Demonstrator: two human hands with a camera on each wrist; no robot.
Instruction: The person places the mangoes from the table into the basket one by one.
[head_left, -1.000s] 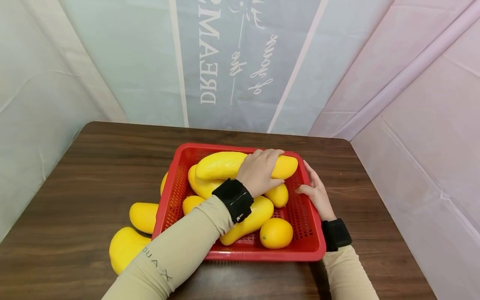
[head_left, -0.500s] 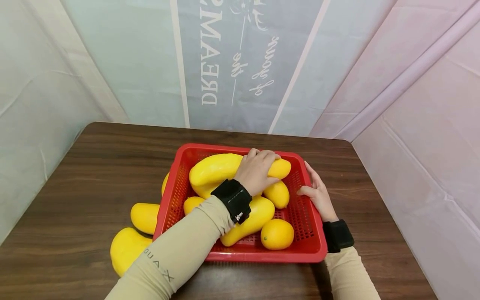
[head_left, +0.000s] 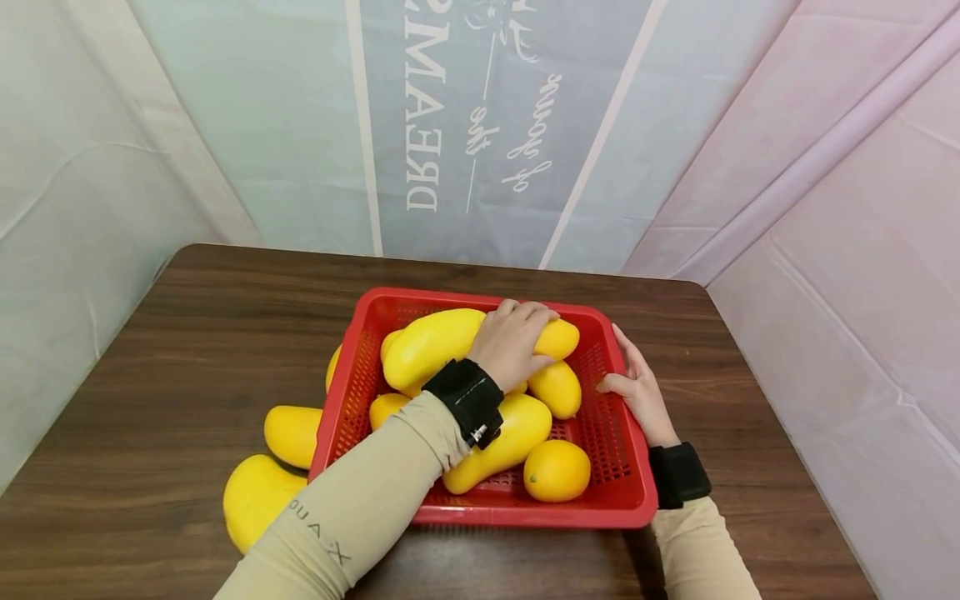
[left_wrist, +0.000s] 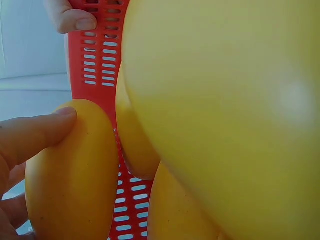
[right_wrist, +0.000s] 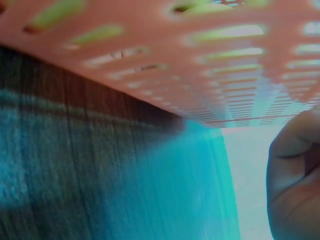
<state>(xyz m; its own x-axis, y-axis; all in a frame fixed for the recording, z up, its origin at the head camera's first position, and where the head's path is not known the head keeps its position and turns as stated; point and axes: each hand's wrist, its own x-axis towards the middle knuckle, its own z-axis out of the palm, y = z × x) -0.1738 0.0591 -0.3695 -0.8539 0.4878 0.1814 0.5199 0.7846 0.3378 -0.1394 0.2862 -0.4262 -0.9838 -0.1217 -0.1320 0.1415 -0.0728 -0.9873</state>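
A red perforated plastic basket (head_left: pixel 525 512), standing on the dark wooden table, holds several smooth yellow fruits. At the back right inside it, my left hand (head_left: pixel 512 343) grips an oval yellow mango (head_left: pixel 558 339) between thumb and fingers, as the left wrist view shows of the same mango (left_wrist: pixel 75 170). Beside that hand lies a large, long mango (head_left: pixel 431 346). A smaller mango (head_left: pixel 555 389) sits just below the hand, and a rounder lemon-like fruit (head_left: pixel 557 471) is at the front right. My right hand (head_left: pixel 641 398) holds the basket's right wall, thumb inside.
Left of the basket, several more mangoes (head_left: pixel 258 500) lie on the table (head_left: pixel 172 375), one partly covered by my left sleeve. A cloth backdrop with printed letters (head_left: pixel 423 125) hangs behind the table, and pale cloth walls (head_left: pixel 847 250) stand on both sides.
My left hand and its mango have sunk slightly lower and leftward in the basket. The large mango beside it has shifted left and tilted. My right hand keeps its hold on the basket wall.
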